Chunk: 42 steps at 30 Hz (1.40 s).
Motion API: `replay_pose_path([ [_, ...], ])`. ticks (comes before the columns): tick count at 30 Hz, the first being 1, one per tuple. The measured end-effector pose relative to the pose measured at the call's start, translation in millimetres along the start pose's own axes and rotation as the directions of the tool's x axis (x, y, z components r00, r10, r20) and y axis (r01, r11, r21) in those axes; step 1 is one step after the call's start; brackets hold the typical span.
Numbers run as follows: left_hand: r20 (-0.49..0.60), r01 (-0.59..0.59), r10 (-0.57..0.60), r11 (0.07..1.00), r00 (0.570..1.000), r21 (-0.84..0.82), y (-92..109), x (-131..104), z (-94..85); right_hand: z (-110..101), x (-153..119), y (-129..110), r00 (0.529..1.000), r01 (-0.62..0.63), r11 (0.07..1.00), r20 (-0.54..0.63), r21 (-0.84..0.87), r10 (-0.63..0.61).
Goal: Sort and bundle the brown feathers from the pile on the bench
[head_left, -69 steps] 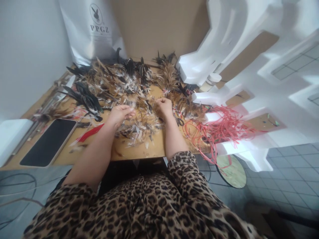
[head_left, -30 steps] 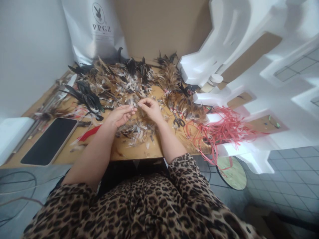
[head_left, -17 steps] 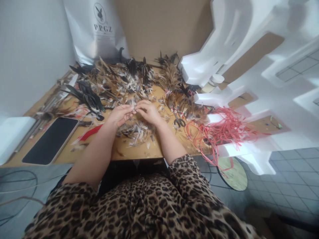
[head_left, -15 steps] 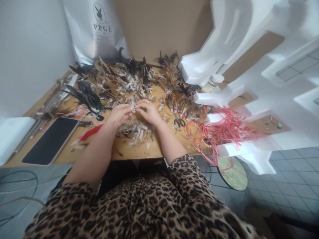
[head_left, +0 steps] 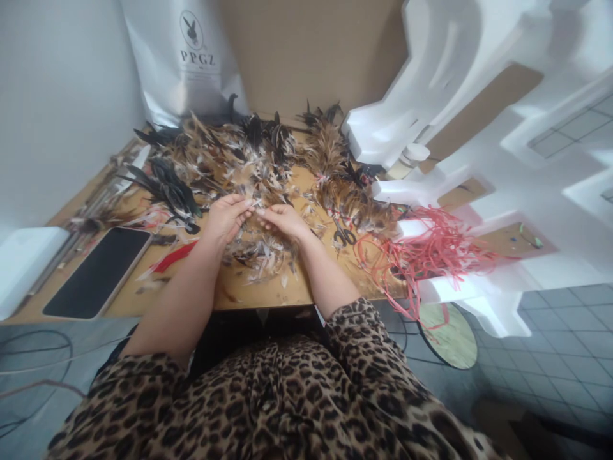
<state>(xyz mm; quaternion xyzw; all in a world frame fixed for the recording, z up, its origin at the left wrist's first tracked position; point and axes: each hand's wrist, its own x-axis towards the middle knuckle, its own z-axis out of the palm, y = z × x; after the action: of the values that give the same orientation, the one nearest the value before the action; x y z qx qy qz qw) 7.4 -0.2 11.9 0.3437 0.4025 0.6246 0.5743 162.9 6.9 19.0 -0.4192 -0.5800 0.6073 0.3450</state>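
My left hand (head_left: 226, 219) is closed in a pinch over the middle of the table, with a small pale feather (head_left: 248, 191) rising from its fingertips. Close beside it on the right, my right hand (head_left: 282, 220) pinches with thumb and forefinger; whatever lies between those fingertips is too small to make out. Brown and black feathers (head_left: 205, 150) are heaped behind both hands. A loose pile of grey and white feathers (head_left: 268, 255) lies between my forearms, nearer the table's front edge.
Black scissors (head_left: 343, 236) lie right of my hands, near bundled brown feathers (head_left: 352, 201). Red ribbon strands (head_left: 435, 246) spread over white foam (head_left: 550, 223) at the right. A phone (head_left: 98, 271), a white box (head_left: 29, 268) and red strips (head_left: 176, 257) are at the left.
My hands have drawn slightly apart at the fingertips. My right hand has come down a little toward me, and its fingers are less bent over the left fingertips.
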Motion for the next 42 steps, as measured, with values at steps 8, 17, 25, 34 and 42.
replay_pose_path([
  [8,0.002,-0.007,0.007,0.999,1.000,0.037,-2.5,0.1,-0.5,21.2,3.7,4.2,0.976,0.071,0.957,-0.218,0.283,-0.008],
  [17,0.063,-0.015,0.011,0.999,0.998,0.050,-3.5,-1.5,1.1,23.2,5.6,4.1,0.945,0.190,0.911,-0.321,0.365,-0.068],
  [25,0.117,0.059,-0.072,0.992,0.991,0.111,-3.9,-4.8,0.6,21.0,6.7,4.5,0.930,0.224,0.914,-0.356,0.339,-0.095],
  [34,0.176,0.110,-0.129,0.988,0.976,0.110,-0.7,-6.9,1.2,21.5,8.2,6.2,0.929,0.223,0.919,-0.355,0.326,-0.100],
  [42,0.175,0.197,-0.208,0.977,0.962,0.077,-1.8,-6.0,0.0,21.3,10.6,7.2,0.910,0.264,0.884,-0.404,0.385,-0.096],
])
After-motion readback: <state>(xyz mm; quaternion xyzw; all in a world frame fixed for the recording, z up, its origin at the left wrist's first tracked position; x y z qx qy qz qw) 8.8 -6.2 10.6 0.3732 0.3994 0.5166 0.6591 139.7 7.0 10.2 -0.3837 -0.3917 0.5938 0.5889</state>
